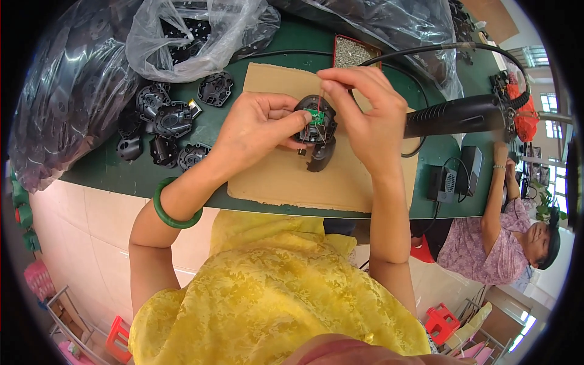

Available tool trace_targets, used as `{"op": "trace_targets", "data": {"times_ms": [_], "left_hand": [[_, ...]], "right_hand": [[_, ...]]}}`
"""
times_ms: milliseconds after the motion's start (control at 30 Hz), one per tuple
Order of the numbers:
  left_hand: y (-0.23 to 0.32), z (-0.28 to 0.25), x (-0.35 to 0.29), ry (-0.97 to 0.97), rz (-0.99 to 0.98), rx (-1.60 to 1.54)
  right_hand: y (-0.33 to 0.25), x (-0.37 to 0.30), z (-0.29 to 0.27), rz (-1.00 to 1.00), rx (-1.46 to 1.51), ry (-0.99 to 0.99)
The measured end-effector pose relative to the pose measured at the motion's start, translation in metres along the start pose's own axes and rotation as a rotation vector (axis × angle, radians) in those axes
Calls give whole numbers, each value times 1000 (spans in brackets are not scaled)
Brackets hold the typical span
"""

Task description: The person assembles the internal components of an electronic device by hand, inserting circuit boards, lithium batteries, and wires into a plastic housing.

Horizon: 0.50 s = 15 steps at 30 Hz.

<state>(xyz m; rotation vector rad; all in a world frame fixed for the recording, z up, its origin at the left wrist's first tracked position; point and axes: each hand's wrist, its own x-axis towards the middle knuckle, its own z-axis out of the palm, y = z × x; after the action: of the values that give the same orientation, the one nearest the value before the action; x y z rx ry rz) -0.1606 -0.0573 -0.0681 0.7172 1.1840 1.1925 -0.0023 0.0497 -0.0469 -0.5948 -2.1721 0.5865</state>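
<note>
My left hand (258,125) grips a black plastic housing (329,112) above the cardboard, its thumb beside a small green circuit board (317,117) set inside. Thin wires run around the board, and a curved black part (321,156) hangs at the housing's lower end. Pinched between the thumb and forefinger of my right hand (368,109) is a thin red wire (320,102), drawn upward from the board. Its far end is hidden by my fingertips. A green bangle (163,207) circles my left forearm.
Under my hands, a cardboard sheet (274,182) covers part of the green table (97,173). Black housings (173,120) lie left; plastic bags of parts (204,42) stand behind. A red tray of small metal pieces (351,52), a ribbed black handle (453,115) and power adapters (443,184) are nearby. Another person (486,243) sits right.
</note>
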Motion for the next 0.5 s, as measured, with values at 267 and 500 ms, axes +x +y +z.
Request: {"op": "trace_targets", "data": {"times_ms": [267,500], "left_hand": [[-1,0,0,-32,13,-18],[-6,2,-1,20,120,-66]], "right_hand": [[5,-3,8,208,149,-4],[-1,-9,-18,269,275,-268]]}}
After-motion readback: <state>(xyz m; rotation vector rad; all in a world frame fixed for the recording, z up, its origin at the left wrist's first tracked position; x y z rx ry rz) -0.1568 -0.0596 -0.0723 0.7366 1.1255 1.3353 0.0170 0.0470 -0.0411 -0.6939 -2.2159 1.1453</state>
